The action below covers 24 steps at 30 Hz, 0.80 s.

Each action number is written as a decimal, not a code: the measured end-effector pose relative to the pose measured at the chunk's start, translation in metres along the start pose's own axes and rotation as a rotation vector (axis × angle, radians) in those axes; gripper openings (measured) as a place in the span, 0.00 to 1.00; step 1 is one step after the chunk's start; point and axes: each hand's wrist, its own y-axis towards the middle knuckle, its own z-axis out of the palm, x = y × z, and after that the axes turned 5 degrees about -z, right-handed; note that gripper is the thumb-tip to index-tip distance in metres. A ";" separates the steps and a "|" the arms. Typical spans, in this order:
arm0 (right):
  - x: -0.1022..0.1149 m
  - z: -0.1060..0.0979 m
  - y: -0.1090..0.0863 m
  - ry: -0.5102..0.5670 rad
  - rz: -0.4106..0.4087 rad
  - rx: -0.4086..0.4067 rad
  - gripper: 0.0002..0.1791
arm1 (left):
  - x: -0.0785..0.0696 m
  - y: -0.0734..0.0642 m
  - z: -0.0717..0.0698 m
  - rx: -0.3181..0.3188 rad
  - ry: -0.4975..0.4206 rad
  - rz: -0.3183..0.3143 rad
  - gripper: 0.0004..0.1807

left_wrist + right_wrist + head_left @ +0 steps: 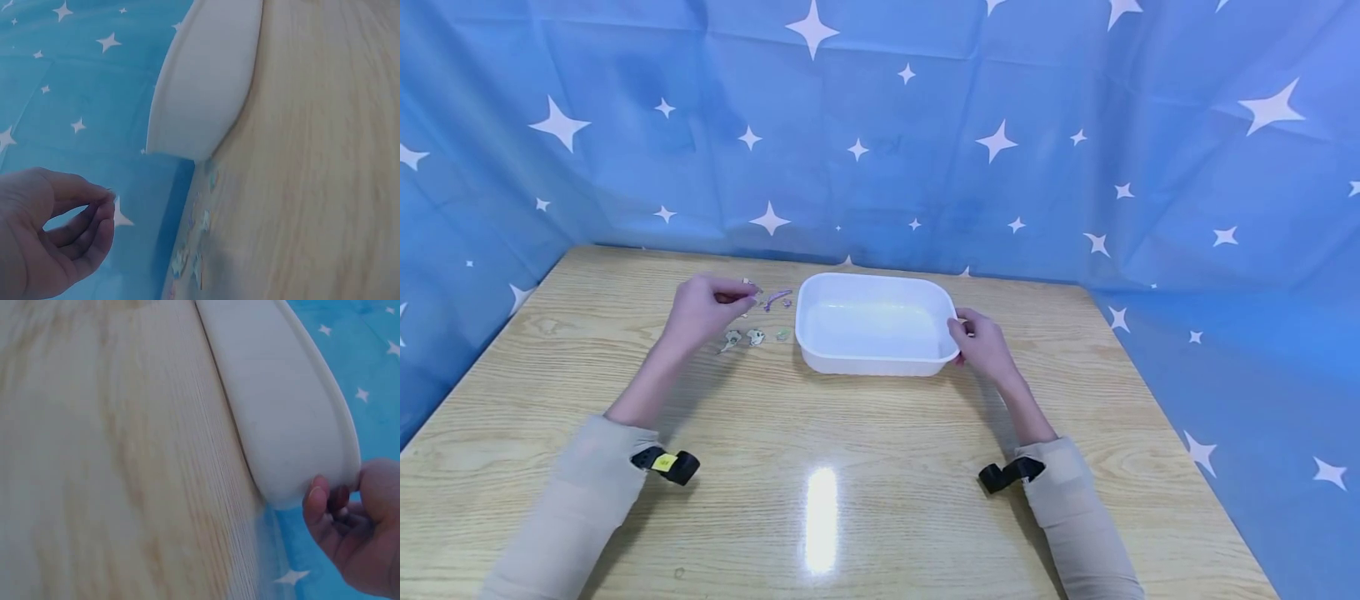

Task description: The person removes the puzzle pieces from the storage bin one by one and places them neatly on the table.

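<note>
A white plastic tub (876,365) stands toward the back of the table. My right hand (987,342) grips the rim at its right end, thumb over the edge and fingers beneath outside, as the right wrist view also shows. My left hand (703,308) is raised over several small flat cutouts left of the tub, thumb and fingertips pinched together. A sliver of a small thin piece (110,190) shows at those fingertips; I cannot tell its kind. Below lie a purple curved piece (777,297), a pale cutout (756,337) and a green one (782,334).
The wooden table (737,500) ends at the back against a blue curtain (865,108) with white stars. Another pale cutout (731,338) lies near the left wrist. Black wrist cameras sit on both sleeves.
</note>
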 end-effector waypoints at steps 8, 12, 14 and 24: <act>-0.001 0.000 -0.001 0.006 0.001 0.000 0.21 | 0.024 -0.010 -0.016 0.013 0.052 -0.050 0.12; -0.001 0.001 -0.001 0.004 0.003 0.002 0.21 | 0.034 -0.013 -0.022 0.034 0.053 -0.084 0.12; -0.001 0.000 -0.001 -0.001 0.001 0.003 0.21 | 0.038 -0.015 -0.025 0.050 0.066 -0.095 0.12; 0.000 0.000 -0.001 0.006 0.000 0.001 0.21 | 0.056 -0.017 -0.027 0.104 0.147 -0.119 0.08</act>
